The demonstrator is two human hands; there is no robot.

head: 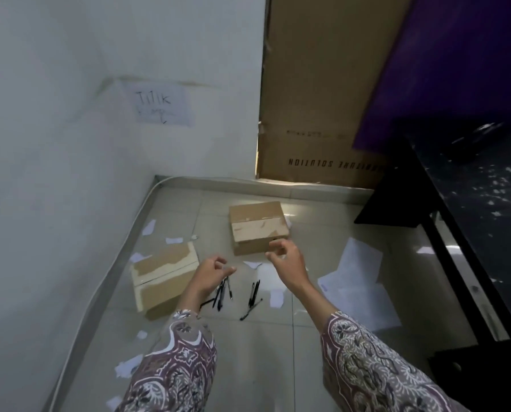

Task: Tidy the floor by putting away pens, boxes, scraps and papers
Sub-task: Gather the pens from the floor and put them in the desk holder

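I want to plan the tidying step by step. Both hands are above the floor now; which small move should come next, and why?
Probably lower the left hand onto the pens just under it and gather them. Its fingers look loosely curled and seem to hold nothing, and the pens lie in two small bunches between the two boxes, nearer than the papers.

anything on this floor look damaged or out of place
Yes. Both cardboard boxes, the left box and the far box, have torn, peeling top surfaces. Black pens lie loose on the tiles, with white paper scraps and sheets strewn around.
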